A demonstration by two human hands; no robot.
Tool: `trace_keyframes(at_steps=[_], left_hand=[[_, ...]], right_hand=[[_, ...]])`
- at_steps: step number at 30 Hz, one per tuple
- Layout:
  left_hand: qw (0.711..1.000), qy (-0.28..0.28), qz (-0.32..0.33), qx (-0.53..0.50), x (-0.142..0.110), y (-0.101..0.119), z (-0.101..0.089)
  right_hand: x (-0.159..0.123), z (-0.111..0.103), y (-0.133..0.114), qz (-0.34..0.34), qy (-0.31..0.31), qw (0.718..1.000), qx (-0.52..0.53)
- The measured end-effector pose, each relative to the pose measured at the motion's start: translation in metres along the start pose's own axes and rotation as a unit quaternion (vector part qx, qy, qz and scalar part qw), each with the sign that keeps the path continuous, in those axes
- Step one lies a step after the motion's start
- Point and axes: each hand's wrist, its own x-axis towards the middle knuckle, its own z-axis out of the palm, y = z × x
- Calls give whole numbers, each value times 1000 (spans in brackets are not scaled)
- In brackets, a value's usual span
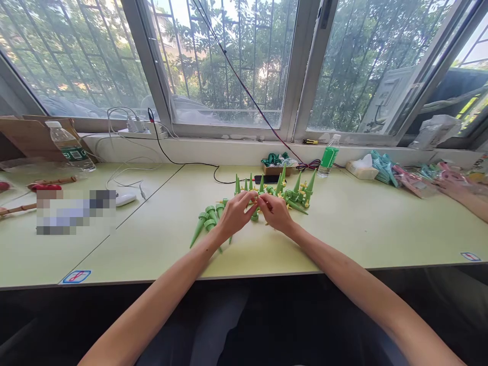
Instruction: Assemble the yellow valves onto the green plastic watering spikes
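My left hand and my right hand meet over the table, fingertips pinched together. What they hold between them is too small and too covered by the fingers to make out. Around and behind them are several green plastic plant-watering spikes, many with small yellow valve pieces. Some stand point up, such as a spike to the right of my right hand. Others lie loose left of my left hand, among them a tilted spike. Another green piece sits just below my fingers.
A phone and a small box of green stuff are behind the spikes. Water bottles stand on both sides. Tissues and bagged items lie right, near another person's arm. Cables cross the back left.
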Motion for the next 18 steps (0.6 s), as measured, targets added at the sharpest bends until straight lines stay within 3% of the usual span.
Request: trace_keyframes(at_steps=[18], left_hand=[[1000,5,2,-10,0,-1,2]], right_hand=[[0,1,0,36,-29,998,53]])
